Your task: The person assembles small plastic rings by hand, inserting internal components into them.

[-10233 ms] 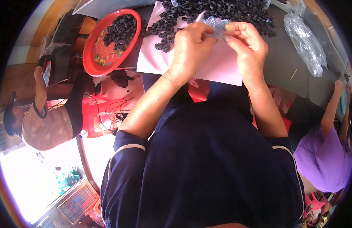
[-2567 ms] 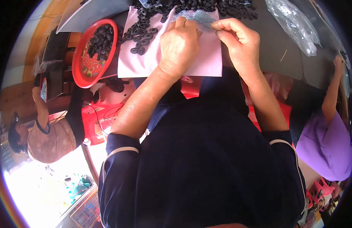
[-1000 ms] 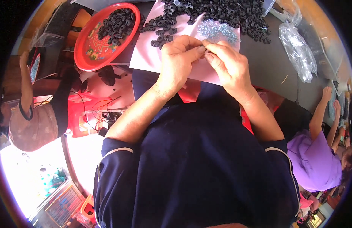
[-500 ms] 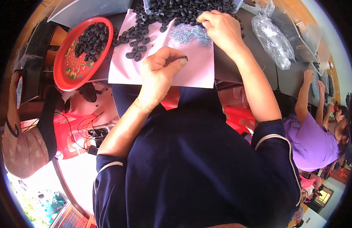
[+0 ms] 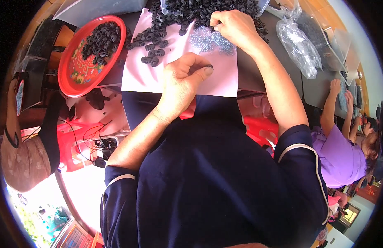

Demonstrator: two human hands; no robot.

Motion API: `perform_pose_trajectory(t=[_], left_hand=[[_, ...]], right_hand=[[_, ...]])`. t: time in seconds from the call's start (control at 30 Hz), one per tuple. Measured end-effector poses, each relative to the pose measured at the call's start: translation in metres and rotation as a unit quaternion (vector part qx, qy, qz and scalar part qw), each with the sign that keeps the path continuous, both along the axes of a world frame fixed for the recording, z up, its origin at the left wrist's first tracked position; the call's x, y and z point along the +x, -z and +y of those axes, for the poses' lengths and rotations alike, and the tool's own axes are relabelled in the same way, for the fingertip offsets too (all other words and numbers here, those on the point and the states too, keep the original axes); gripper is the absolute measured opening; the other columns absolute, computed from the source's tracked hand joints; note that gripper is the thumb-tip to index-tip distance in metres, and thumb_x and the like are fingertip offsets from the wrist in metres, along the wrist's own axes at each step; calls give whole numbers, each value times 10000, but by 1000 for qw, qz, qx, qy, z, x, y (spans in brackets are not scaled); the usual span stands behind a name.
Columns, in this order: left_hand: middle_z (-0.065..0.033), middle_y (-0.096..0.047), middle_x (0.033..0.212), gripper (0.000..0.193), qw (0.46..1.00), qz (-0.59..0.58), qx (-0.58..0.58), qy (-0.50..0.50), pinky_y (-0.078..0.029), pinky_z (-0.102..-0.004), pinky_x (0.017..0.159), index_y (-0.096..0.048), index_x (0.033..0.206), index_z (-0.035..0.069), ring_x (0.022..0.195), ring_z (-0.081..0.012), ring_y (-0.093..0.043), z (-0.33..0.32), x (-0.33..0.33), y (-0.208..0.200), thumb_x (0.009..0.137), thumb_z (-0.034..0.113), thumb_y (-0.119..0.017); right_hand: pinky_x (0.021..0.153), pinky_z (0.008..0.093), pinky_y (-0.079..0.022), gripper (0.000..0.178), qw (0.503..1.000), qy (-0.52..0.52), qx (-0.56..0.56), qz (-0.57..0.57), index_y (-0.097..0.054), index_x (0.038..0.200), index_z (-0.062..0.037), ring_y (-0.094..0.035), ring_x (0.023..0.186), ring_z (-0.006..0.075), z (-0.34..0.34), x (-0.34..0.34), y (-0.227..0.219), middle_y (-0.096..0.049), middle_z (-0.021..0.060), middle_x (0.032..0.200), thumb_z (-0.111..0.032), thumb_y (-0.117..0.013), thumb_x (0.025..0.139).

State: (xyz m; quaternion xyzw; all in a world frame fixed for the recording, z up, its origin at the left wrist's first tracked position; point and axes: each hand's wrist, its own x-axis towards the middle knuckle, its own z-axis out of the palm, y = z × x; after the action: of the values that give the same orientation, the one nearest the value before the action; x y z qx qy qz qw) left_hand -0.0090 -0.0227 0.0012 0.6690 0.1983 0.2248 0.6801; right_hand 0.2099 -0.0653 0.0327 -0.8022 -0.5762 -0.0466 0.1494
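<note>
At the lower middle of the frame, the left hand (image 5: 180,80) has its grip closed, thumb against forefinger, on a small dark piece (image 5: 210,66) above the pink cloth (image 5: 216,78). The cloth lies creased over the near edge of a dark grey tabletop (image 5: 289,75). Farther up, the right hand (image 5: 237,28) bends over the border between pale beads (image 5: 202,40) and black parts (image 5: 199,9); I cannot tell whether its grip holds anything. A red tray (image 5: 84,72) with a colourful printed base stands at upper left, and a crumpled clear bag (image 5: 298,47) lies at upper right. Beyond, a person in purple (image 5: 339,159) sits at the right rim, another in brown (image 5: 27,167) at the left.

The black parts are stubby, ridged and notched, heaped at top centre and in the tray; the beads look bluish and glassy. The pinched piece is mostly hidden, perhaps black too.
</note>
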Motion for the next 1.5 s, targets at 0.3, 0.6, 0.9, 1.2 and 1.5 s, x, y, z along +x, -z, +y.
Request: perform_pose_trajectory(t=[0.3, 0.6, 0.9, 1.2, 1.5], left_hand=[[-50, -674, 799, 104, 1000, -11, 5, 0, -489, -239, 697, -658, 917, -22, 754, -94, -612, -4, 0, -5, 828, 29, -673], [-4, -660, 791, 116, 998, -46, 51, 5, -471, -205, 678, -667, 935, -6, 726, -50, -578, -6, 3, 3, 842, 53, -702], [-72, -678, 811, 112, 999, -22, 48, 7, -507, -259, 724, -659, 917, -30, 772, -118, -638, -12, 4, -3, 816, 16, -677], [-75, -679, 798, 113, 999, 15, 24, 27, -502, -253, 682, -660, 910, -22, 736, -111, -628, -21, 13, -9, 806, 15, -679], [0, -653, 773, 114, 998, -29, -11, 54, -399, -181, 484, -673, 943, 19, 616, -17, -523, -13, 6, -2, 850, 81, -694]], right_hand=[[743, 418, -513, 154, 997, -28, 30, -69, -704, 963, -155, -655, 850, 282, 8, -17, -9, -649, 52, 890, -177, -602, 849], [698, 405, -534, 173, 981, -101, 165, 10, -708, 942, -170, -670, 799, 273, -7, -15, 12, -678, 27, 896, -118, -596, 821], [766, 415, -515, 160, 991, -73, 116, -10, -691, 995, -166, -654, 896, 281, -35, -1, 22, -696, 47, 983, -169, -565, 897], [779, 432, -489, 194, 997, -10, 65, -28, -676, 988, -134, -626, 912, 287, -52, 9, 23, -699, 53, 951, -234, -518, 934], [768, 426, -490, 189, 996, -14, 85, -34, -670, 951, -95, -621, 898, 283, -66, 4, 22, -695, 62, 930, -208, -519, 940]])
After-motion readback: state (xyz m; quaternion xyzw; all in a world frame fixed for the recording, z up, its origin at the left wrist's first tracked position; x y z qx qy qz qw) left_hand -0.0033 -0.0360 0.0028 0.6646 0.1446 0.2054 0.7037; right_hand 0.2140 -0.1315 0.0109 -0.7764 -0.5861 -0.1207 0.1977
